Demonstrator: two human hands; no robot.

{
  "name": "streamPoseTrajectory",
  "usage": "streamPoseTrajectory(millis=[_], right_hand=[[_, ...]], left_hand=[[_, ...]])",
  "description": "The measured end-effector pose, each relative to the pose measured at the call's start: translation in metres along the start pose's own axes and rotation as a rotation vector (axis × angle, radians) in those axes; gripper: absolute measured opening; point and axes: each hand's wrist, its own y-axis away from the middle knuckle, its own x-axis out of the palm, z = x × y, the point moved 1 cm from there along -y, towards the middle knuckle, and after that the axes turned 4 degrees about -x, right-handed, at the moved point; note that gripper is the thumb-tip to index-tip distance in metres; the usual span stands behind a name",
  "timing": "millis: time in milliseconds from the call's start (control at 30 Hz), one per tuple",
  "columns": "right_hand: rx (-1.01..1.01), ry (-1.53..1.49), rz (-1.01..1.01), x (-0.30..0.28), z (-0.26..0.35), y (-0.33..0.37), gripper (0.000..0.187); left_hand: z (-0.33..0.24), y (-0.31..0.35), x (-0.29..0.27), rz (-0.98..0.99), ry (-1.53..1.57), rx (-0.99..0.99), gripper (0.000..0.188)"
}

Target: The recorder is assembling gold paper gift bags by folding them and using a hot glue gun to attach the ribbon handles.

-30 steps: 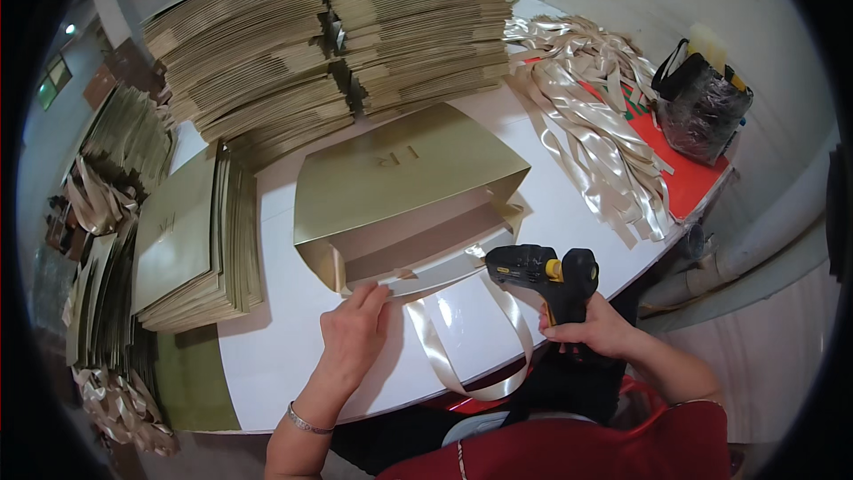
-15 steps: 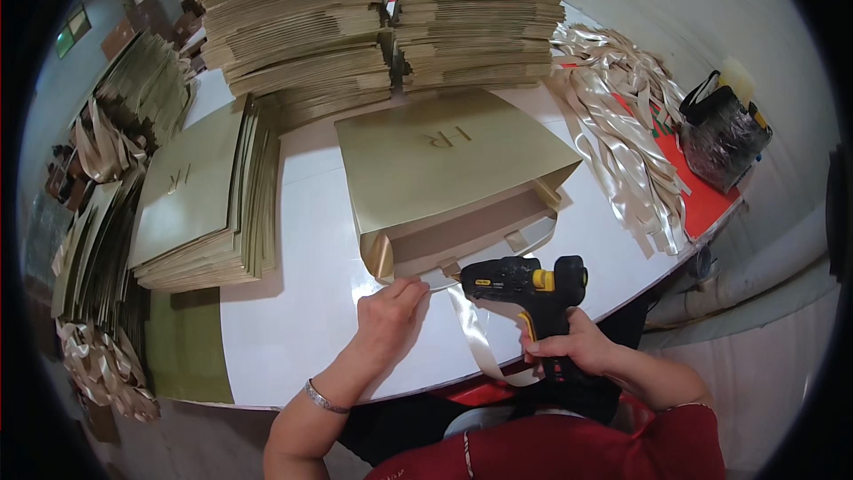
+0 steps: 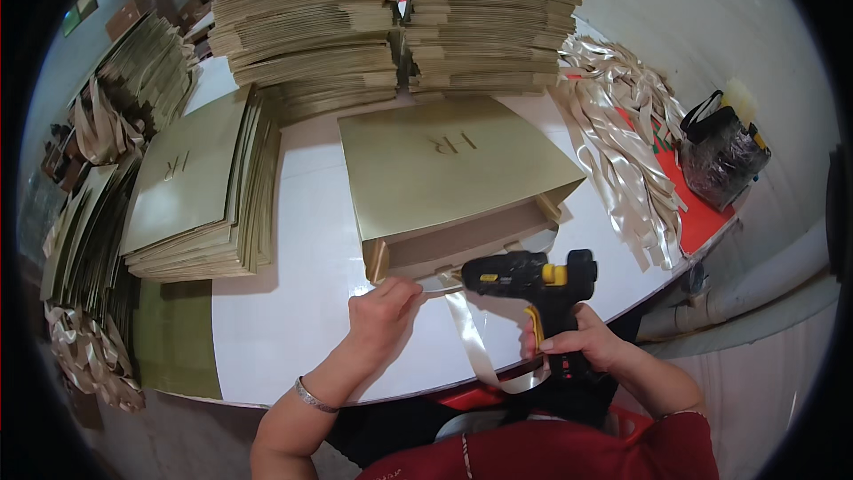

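A gold paper bag (image 3: 444, 169) lies flat, its mouth toward me with the inside showing. At the near edge of that mouth, my left hand (image 3: 380, 311) pinches the turned-out flap with its fingers together. My right hand (image 3: 582, 340) grips a black and yellow glue gun (image 3: 533, 277) by the handle, its fingers by the yellow trigger. The nozzle points left at the flap, close to the upper end of a cream satin ribbon (image 3: 474, 342). That ribbon hangs over the table edge toward my lap. Whether the nozzle touches the flap I cannot tell.
Tall stacks of flat gold bags (image 3: 311, 27) rise behind the bag. Another pile (image 3: 182, 178) stands at left, above an olive-green panel (image 3: 175, 329). Loose cream ribbons (image 3: 613, 151) lie at right, near a plastic-wrapped dark container (image 3: 721, 158) on red sheet. The white table (image 3: 302, 320) curves nearby.
The whole view has shifted slightly. The glue gun's nozzle stays near the ribbon end, and my left hand keeps its pinch on the flap.
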Motion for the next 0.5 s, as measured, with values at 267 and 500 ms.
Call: streamPoseTrajectory(millis=[267, 500], right_hand=[[-0.059, -0.134, 0.104, 0.018, 0.001, -0.04, 0.052], [0.015, -0.083, 0.054, 0.033, -0.004, -0.062, 0.035]], left_hand=[[-0.003, 0.007, -0.001, 0.068, -0.053, 0.041, 0.013], [-0.003, 0.009, 0.001, 0.089, -0.084, 0.056, 0.013]])
